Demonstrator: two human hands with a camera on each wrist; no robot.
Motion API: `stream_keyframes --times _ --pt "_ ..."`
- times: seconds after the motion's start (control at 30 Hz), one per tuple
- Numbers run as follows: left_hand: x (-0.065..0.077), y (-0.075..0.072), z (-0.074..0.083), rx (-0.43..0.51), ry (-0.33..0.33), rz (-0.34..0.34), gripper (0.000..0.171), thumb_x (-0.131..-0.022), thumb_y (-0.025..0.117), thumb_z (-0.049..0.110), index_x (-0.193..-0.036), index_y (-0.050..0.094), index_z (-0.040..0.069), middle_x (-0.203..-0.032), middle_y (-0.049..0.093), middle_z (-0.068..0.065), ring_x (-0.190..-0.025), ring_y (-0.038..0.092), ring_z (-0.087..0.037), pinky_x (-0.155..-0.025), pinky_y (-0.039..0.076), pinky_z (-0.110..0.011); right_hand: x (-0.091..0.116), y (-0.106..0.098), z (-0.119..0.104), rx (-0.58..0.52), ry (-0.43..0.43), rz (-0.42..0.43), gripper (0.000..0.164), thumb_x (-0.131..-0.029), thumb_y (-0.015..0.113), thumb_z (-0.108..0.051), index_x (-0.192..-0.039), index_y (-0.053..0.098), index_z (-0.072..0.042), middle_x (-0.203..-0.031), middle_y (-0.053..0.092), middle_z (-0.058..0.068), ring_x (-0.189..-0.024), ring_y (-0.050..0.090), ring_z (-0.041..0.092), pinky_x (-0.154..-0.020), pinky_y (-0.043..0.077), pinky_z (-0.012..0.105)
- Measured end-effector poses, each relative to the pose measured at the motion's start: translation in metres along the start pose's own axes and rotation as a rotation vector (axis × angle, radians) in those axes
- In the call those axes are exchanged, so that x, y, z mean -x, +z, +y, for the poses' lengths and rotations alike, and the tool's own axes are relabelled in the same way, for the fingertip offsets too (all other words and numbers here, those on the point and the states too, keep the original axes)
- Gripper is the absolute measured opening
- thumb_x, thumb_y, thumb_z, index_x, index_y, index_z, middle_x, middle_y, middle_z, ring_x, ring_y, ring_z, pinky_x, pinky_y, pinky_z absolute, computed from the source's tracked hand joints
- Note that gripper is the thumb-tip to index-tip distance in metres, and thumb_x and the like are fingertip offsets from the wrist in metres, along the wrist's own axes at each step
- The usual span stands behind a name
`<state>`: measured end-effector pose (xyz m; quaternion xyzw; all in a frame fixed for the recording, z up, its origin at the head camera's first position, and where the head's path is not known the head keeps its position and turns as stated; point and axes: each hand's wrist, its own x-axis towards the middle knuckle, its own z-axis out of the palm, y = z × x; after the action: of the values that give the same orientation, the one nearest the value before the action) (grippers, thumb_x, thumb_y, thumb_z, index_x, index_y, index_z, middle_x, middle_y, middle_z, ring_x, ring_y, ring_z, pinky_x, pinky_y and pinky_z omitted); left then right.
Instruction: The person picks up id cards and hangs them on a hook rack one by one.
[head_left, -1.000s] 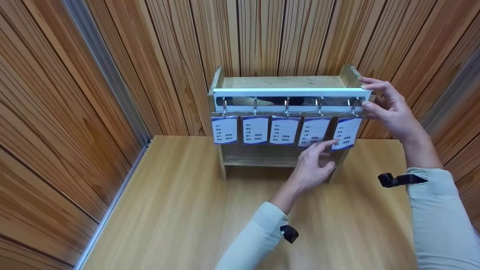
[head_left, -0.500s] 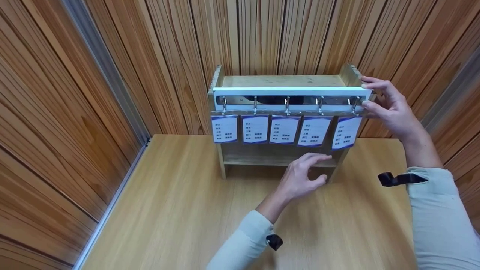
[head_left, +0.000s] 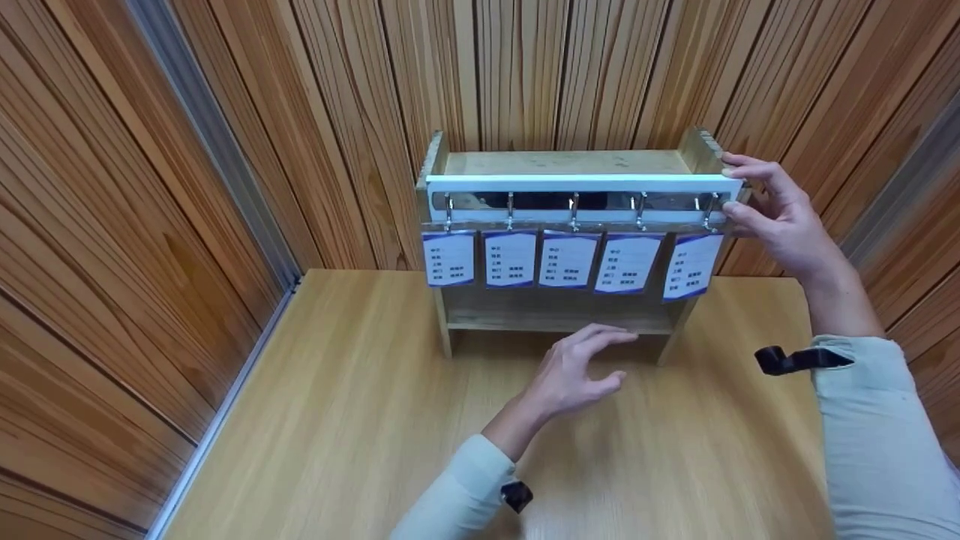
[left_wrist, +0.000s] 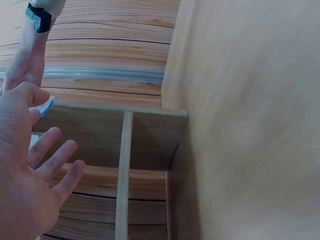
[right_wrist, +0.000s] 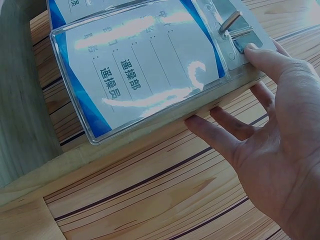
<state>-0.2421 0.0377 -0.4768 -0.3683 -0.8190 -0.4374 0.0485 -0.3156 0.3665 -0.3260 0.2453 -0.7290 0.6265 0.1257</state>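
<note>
A white hook rail (head_left: 540, 184) with a shiny metal strip runs across the front of a small wooden shelf (head_left: 517, 324). From its hooks hang several ID badges in clear sleeves, in a row; the rightmost badge (head_left: 691, 266) tilts slightly. My right hand (head_left: 787, 214) holds the rail's right end, thumb on its front and fingers by the shelf's side. Close up in the right wrist view, that badge (right_wrist: 145, 65) hangs beside the hand. My left hand (head_left: 570, 371) is in front of the shelf below the badges, fingers apart, touching nothing.
The shelf stands on a wooden table (head_left: 360, 420), near the plank-patterned back wall (head_left: 345, 135). A metal strip (head_left: 225, 420) edges the table's left side, along another plank-patterned wall (head_left: 97, 262).
My left hand has come away from the rightmost badge, moving down and to the left. The right hand stays at the rail's end.
</note>
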Motion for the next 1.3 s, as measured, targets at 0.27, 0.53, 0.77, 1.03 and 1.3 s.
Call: stream_keyframes --times 0.27,0.53,0.77,1.03,1.3 --pt "0.015 -0.013 -0.017 -0.005 -0.017 -0.009 0.049 -0.107 0.076 0.02 -0.155 0.067 0.023 -0.16 0.067 -0.003 -0.151 0.064 -0.018 -0.126 0.053 -0.034 0.001 0.002 -0.001 0.007 -0.001 0.008 0.045 -0.112 0.057 0.004 -0.156 0.052 -0.002 -0.177 0.041 -0.001 -0.143 0.057 0.017 -0.094 0.064 0.02" --pt "0.028 -0.025 -0.03 -0.061 -0.004 -0.028 0.053 -0.105 0.077 0.023 -0.157 0.066 0.022 -0.158 0.067 -0.002 -0.15 0.065 -0.02 -0.124 0.055 -0.038 -0.003 0.004 -0.001 -0.005 -0.006 0.015 0.045 -0.111 0.057 0.004 -0.156 0.053 -0.002 -0.179 0.037 0.005 -0.143 0.057 0.02 -0.095 0.064 0.02" --pt "0.046 -0.036 -0.042 -0.087 -0.022 -0.047 0.054 -0.106 0.077 0.024 -0.158 0.065 0.025 -0.161 0.066 -0.002 -0.152 0.063 -0.021 -0.124 0.055 -0.042 0.0 0.003 0.0 0.0 -0.009 0.009 0.047 -0.111 0.057 0.005 -0.157 0.052 -0.002 -0.179 0.038 0.002 -0.143 0.056 0.018 -0.094 0.064 0.02" --pt "0.059 -0.056 -0.054 -0.062 -0.063 -0.047 0.055 -0.105 0.077 0.021 -0.158 0.065 0.023 -0.163 0.065 -0.008 -0.154 0.061 -0.026 -0.127 0.053 -0.049 0.006 0.003 0.001 0.0 -0.014 0.034 0.047 -0.111 0.057 0.006 -0.157 0.052 0.0 -0.181 0.037 0.006 -0.142 0.056 0.021 -0.094 0.065 0.02" --pt "0.072 -0.076 -0.066 -0.068 -0.11 -0.038 0.056 -0.104 0.076 0.021 -0.159 0.064 0.023 -0.163 0.064 -0.006 -0.155 0.06 -0.028 -0.127 0.052 -0.054 0.015 0.009 0.004 0.043 0.001 0.028 0.062 -0.111 0.056 0.001 -0.17 0.045 -0.012 -0.19 0.022 0.001 -0.173 0.024 0.051 -0.105 0.057 0.017"
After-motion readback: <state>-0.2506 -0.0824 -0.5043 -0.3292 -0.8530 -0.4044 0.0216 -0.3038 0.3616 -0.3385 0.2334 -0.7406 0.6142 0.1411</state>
